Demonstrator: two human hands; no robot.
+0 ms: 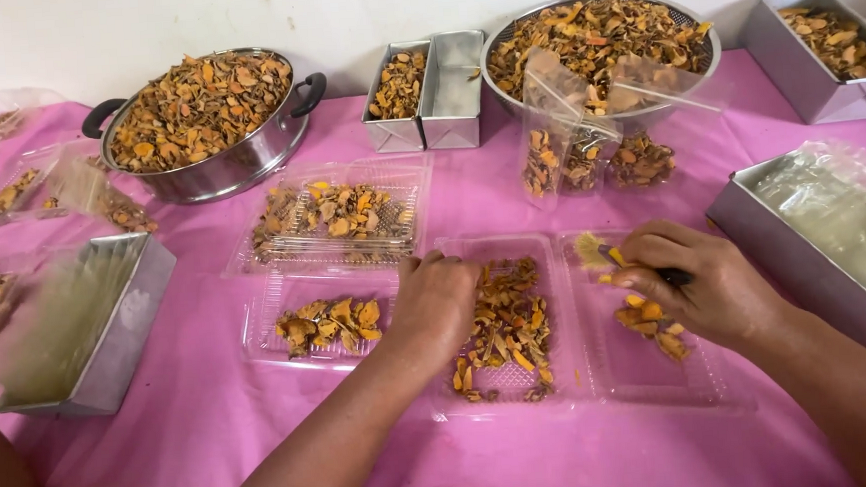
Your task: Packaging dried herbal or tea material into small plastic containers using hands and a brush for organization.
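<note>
Fingers (644, 261) of the right hand (701, 282) pinch a small brush (594, 251) over an open clear tray (582, 385).
Left hand (437, 303), fingers curled down, rests on dried orange slices (506, 329); brushing gently, close above the tray, should keep slices (648, 323) contained.

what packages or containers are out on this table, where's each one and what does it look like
Open clear clamshell tray: front centre, under both hands, orange-brown dried slices inside.
Second clear tray: left of it, small pile of slices.
Closed clear tray: behind, filled.
Clear bags: leaning by the steel colander bowl.
Steel pot: back left, black handles, heaped.
Rectangular metal tins: back centre.
No labels, signs or screens visible.
</note>
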